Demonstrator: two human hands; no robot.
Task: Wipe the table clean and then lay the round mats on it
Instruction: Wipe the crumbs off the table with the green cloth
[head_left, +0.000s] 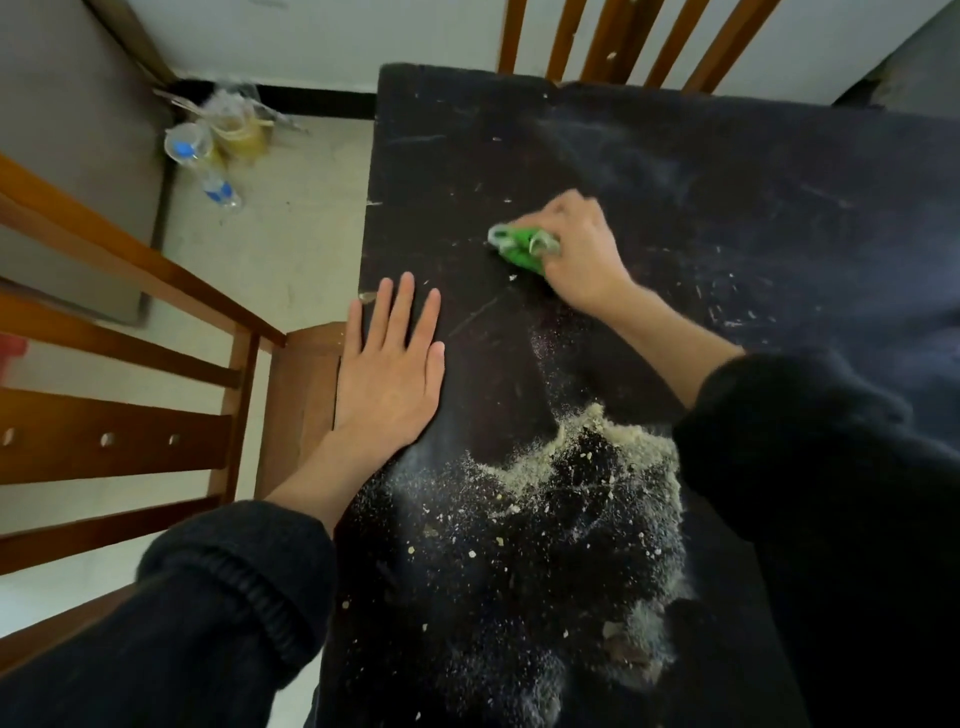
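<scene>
The black table (727, 208) is scratched and dusty. A heap of pale crumbs and powder (561, 499) lies on its near part, in front of me. My right hand (582, 249) grips a bunched green cloth (519, 247) and presses it on the table near the middle. My left hand (389, 364) lies flat, fingers straight, on the table's left edge. No round mats are in view.
A wooden chair (156, 374) stands at the table's left side, its seat against the edge. Another wooden chair back (623, 41) rises behind the far edge. Plastic bottles and a bag (218, 145) lie on the floor in the far left corner.
</scene>
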